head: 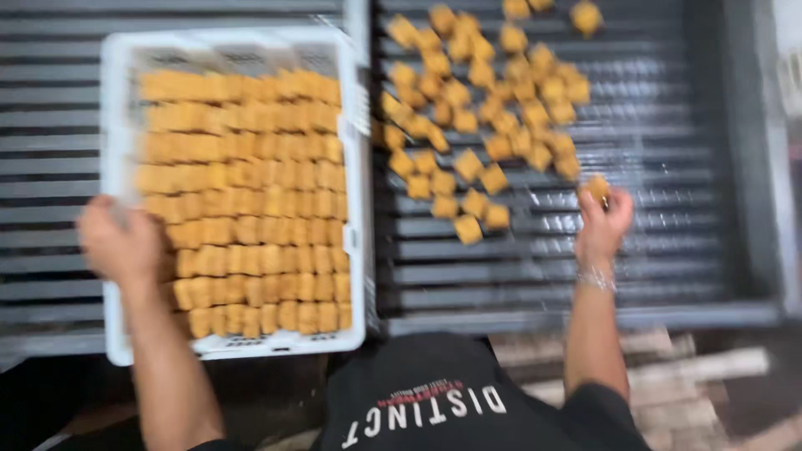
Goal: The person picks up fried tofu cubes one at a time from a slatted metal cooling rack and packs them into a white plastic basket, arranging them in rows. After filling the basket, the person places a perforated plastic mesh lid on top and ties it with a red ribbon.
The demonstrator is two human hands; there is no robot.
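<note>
A white plastic crate (357, 179) at left holds neat rows of golden-brown fried cubes (251, 192). My left hand (121, 242) grips the crate's left rim. On the dark slatted rack (652, 125) at right lie several loose cubes (476, 108), scattered. My right hand (603, 219) is raised over the rack with its fingers closed on one cube (596, 187). The frame is blurred by motion.
The rack has a raised metal edge (585, 316) along the front and a wall on the right. Below it lie pale wooden slats (702, 367). More grey slats (50, 150) show left of the crate. My dark shirt (434, 401) fills the bottom centre.
</note>
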